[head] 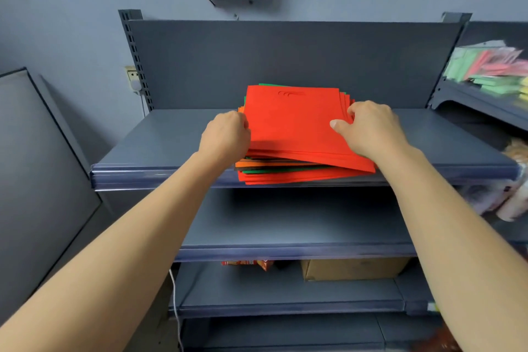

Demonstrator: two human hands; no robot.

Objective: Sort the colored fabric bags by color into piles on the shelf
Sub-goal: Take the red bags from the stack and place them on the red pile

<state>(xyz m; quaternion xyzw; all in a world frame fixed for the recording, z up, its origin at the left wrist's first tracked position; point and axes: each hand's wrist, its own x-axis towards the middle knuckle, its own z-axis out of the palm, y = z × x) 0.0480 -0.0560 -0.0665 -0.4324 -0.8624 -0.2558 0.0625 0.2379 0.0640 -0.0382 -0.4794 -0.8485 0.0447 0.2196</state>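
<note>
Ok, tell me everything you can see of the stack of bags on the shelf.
The stack of bags is made of flat, thin fabric pieces, mostly red, with orange and green layers showing at the edges. The top red bag has a cut-out handle slot near its far edge. The stack lies midway along the grey shelf, its front reaching the lip. The upper red bags are tilted and fanned on the right. The left hand grips the left edge; the right hand pinches the right edge, thumb on top.

One bag stack (291, 123), one left hand (225, 134), one right hand (371, 128), one box (351, 268).
</note>
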